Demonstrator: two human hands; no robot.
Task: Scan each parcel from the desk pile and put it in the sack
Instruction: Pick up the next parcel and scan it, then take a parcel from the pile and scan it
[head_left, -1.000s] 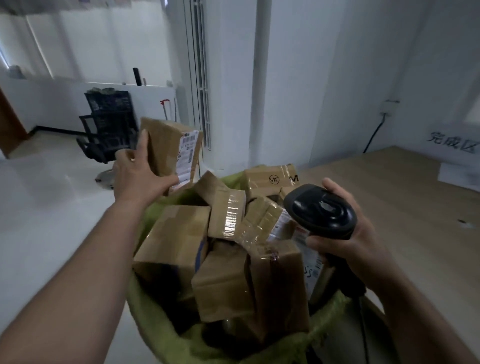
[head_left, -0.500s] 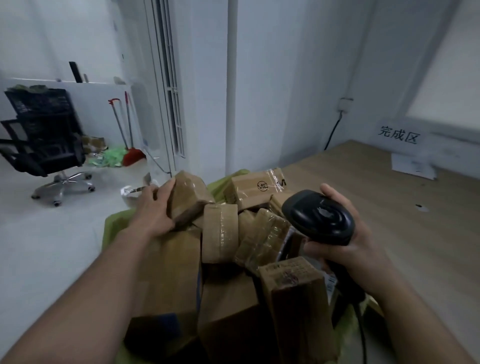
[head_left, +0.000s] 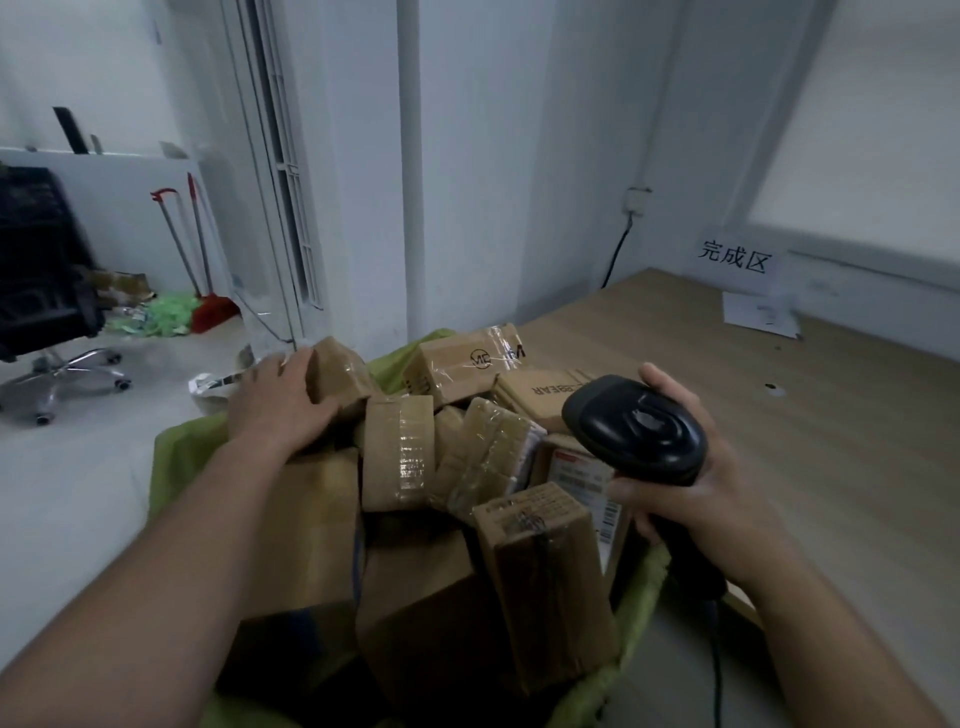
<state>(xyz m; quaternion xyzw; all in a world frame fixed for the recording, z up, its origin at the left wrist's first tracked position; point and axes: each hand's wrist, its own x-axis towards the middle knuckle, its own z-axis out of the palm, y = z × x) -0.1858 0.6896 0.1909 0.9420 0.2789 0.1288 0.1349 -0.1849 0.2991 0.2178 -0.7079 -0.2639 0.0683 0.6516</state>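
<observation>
Cardboard filled most of what I saw: a green fabric sack (head_left: 176, 457) stood open at the near left edge of the pale wooden desk (head_left: 779, 415), heaped with brown taped parcels. My left hand (head_left: 280, 405) lay on a small brown tape-wrapped parcel (head_left: 340, 376) at the far left of the heap, fingers curled around its near side and thumb along its lower edge, so the hand was closed on it while the box rested on the pile. Just right of it a squat brown box with a clear tape band (head_left: 400, 452) stood on end, and beyond that a brown carton with a round printed logo (head_left: 462, 364) lay at the far side of the sack. My right hand (head_left: 691, 493) was wrapped around the handle of a black handheld barcode scanner (head_left: 636, 428), holding it above the right side of the heap, its cord hanging down near the sack's edge. Far right on the desk lay a white sheet of paper (head_left: 758, 314) under a white wall sign with black characters (head_left: 732, 257). Far left on the floor stood a black office chair (head_left: 41, 270).
</observation>
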